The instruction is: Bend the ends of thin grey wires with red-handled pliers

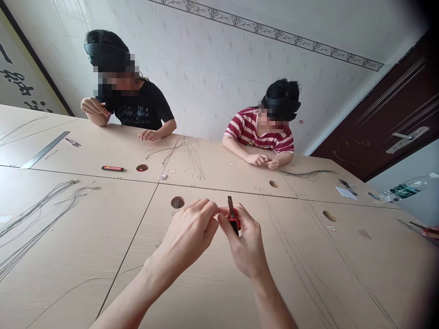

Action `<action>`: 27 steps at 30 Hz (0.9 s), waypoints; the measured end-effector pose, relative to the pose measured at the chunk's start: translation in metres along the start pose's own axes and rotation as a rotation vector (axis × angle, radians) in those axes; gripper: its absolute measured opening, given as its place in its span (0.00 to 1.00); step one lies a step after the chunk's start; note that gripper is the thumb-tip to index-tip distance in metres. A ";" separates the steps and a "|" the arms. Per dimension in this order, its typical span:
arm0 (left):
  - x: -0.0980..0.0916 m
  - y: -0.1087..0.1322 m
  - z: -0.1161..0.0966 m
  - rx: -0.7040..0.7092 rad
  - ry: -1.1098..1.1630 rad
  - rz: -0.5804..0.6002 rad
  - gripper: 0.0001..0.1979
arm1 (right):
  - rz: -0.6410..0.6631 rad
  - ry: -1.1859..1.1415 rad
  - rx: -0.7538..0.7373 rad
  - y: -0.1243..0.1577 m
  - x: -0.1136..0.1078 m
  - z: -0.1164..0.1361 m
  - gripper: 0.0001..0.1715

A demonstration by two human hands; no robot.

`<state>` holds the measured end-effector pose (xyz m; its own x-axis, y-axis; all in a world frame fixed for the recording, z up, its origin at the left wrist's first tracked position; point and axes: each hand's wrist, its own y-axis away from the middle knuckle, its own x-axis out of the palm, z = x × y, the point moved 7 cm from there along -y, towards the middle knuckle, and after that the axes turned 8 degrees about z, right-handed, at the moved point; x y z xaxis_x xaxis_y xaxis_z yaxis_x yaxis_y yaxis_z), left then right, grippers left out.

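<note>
My right hand [247,237] is closed around a red and black utility knife [234,221], with its grey metal blade pointing up and away from me. Beside it, my left hand [192,224] has its fingers pinched together. Its fingertips meet those of the right hand close to the knife, and whatever they pinch is hidden or too small to make out. Both hands are above the table, near its middle. A thin dark cord [85,281] lies on the tabletop and runs under my left forearm.
Bundles of thin cords [44,205] lie at left, with more cords [291,256] at right. A steel ruler [46,150], a red and black cutter [112,168] and round table holes [177,202] are around. Two people sit opposite; a plastic bottle [409,188] is far right.
</note>
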<state>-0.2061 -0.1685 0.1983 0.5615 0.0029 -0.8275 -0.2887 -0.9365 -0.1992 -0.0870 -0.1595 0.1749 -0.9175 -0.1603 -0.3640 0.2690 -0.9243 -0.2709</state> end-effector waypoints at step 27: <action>0.009 -0.003 0.026 -0.224 0.921 0.301 0.07 | -0.070 -0.066 -0.094 0.004 -0.006 0.004 0.06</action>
<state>-0.2208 -0.1567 0.1779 0.8993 -0.4303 -0.0781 -0.4182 -0.8984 0.1341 -0.0819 -0.1635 0.1791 -0.9515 -0.1219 -0.2824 0.2269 -0.8981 -0.3769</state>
